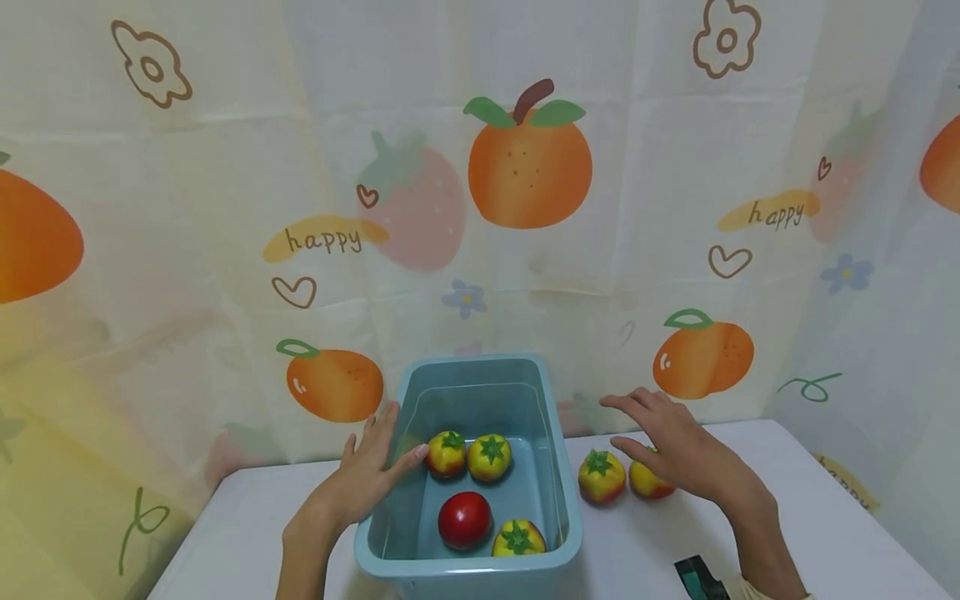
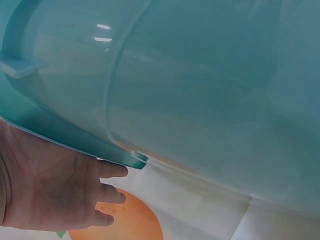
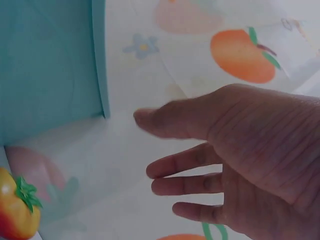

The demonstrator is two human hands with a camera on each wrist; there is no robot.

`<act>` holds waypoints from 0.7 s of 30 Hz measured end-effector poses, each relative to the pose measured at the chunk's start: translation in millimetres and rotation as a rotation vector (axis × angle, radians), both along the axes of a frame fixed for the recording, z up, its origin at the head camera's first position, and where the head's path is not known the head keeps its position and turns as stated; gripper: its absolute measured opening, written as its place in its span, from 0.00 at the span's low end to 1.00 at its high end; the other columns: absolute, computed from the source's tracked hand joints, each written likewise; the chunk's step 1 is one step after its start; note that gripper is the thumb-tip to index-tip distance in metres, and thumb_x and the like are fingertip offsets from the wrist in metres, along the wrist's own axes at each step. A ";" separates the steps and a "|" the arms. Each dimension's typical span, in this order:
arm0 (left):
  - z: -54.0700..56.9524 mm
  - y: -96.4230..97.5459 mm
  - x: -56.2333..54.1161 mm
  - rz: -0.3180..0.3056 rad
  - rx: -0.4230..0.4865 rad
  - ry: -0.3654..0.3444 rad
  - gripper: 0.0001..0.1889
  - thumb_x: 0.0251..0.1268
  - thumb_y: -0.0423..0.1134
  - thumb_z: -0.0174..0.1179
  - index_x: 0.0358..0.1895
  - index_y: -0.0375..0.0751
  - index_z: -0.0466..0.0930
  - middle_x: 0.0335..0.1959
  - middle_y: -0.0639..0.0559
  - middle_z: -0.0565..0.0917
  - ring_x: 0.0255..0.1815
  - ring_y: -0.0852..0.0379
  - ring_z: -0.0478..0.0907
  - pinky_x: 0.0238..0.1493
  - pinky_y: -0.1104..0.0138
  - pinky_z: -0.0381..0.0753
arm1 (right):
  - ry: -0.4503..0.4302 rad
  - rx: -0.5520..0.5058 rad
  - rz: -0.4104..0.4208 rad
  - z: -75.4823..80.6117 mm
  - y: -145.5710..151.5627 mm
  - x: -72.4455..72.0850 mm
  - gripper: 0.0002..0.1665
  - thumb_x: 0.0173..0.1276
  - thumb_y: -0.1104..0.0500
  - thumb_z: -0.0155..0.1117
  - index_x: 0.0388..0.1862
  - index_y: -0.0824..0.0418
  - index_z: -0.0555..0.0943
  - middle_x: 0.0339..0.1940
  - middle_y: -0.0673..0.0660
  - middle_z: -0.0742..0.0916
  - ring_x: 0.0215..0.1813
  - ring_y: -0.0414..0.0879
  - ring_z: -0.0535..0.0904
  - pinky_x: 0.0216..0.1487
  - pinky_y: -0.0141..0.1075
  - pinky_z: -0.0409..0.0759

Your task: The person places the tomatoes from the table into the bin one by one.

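A blue plastic bin [image 1: 566,533] stands on the table and holds a round red fruit [image 1: 465,521] and several yellow-red fruits with green leafy tops, one of them near the back left [image 1: 447,455]. My left hand [image 1: 360,479] rests at the bin's left rim, thumb reaching over it; in the left wrist view its fingers [image 2: 111,194] stretch straight along the outside. Over the table to the right, my right hand [image 1: 678,446] is raised with fingers loosely extended and nothing in them. Beneath it lie two yellow-red fruits, the left one [image 1: 602,477] in full view, the right one [image 1: 648,481] partly hidden by the hand.
The white table [image 1: 817,517] backs onto a hanging cloth [image 1: 570,317] printed with oranges, hearts and flowers. A dark strap-like object [image 1: 701,577] sits by the right wrist at the lower edge. The cloth also hangs close on the right side.
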State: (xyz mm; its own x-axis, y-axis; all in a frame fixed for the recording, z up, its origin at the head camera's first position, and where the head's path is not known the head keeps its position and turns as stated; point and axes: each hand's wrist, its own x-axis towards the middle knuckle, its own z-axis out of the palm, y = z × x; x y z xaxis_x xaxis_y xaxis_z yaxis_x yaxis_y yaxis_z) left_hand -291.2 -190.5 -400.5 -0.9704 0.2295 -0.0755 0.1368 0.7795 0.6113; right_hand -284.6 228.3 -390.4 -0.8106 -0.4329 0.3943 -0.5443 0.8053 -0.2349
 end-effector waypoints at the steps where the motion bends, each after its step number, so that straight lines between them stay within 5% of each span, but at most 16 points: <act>1: -0.1 0.1 -0.1 -0.001 0.003 0.001 0.53 0.76 0.69 0.47 0.86 0.43 0.30 0.89 0.41 0.35 0.88 0.30 0.28 0.81 0.33 0.18 | -0.010 0.005 -0.004 -0.7 2.3 -0.3 0.30 0.70 0.55 0.73 0.69 0.55 0.78 0.54 0.52 0.86 0.53 0.48 0.82 0.54 0.51 0.85; 21: -2.1 0.6 -1.9 0.001 -0.007 -0.003 0.52 0.77 0.68 0.46 0.86 0.43 0.30 0.89 0.40 0.35 0.88 0.29 0.29 0.80 0.32 0.18 | -0.217 0.023 -0.041 -11.0 30.9 -4.4 0.35 0.67 0.63 0.74 0.72 0.59 0.75 0.62 0.62 0.85 0.62 0.62 0.80 0.61 0.65 0.82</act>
State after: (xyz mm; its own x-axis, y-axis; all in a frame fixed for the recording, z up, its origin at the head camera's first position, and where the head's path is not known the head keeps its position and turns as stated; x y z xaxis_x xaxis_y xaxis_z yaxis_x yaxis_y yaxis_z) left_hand -293.1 -189.8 -402.6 -0.9704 0.2280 -0.0795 0.1345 0.7839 0.6061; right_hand -289.0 259.2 -401.4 -0.8923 -0.4051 0.1992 -0.4501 0.8320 -0.3244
